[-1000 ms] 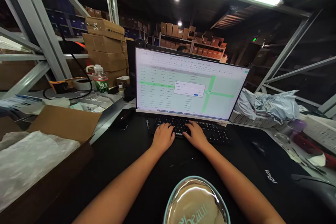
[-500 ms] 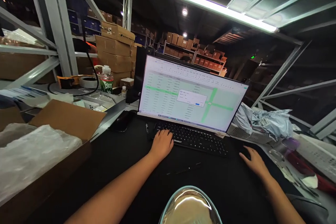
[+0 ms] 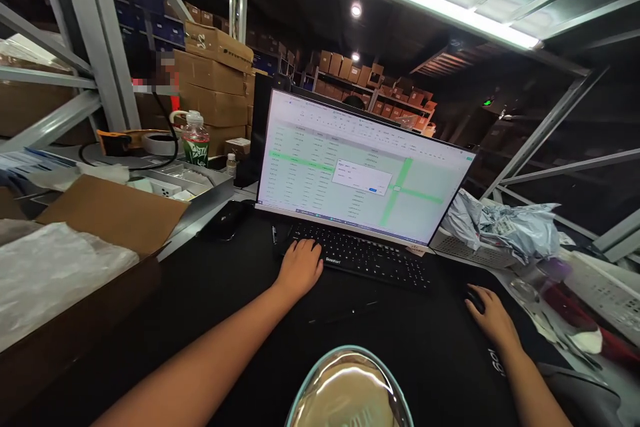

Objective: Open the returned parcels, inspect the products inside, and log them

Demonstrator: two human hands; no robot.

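Observation:
My left hand (image 3: 300,269) rests on the left end of a black Bosston keyboard (image 3: 363,257), fingers on the keys. My right hand (image 3: 490,315) lies well to the right of the keyboard, over a black computer mouse (image 3: 474,298), which is mostly hidden beneath the fingers. Both sit on a black desk mat (image 3: 380,340). A monitor (image 3: 363,167) behind the keyboard shows a spreadsheet with green highlighted bands and a small dialog box. A clear, glossy pouch (image 3: 350,393) sits at the lower edge of the view, close to my body.
An open cardboard box (image 3: 105,220) holding white plastic wrap stands at left, beside a metal tray (image 3: 175,183). Another black mouse (image 3: 225,220), a green-labelled bottle (image 3: 196,142) and tape lie beyond. Grey mailers (image 3: 503,227) lie right. Steel racking surrounds the desk.
My right hand has left the keyboard and moved right onto the mouse. My left hand stays on the keyboard. The whole view has shifted slightly as my head moved.

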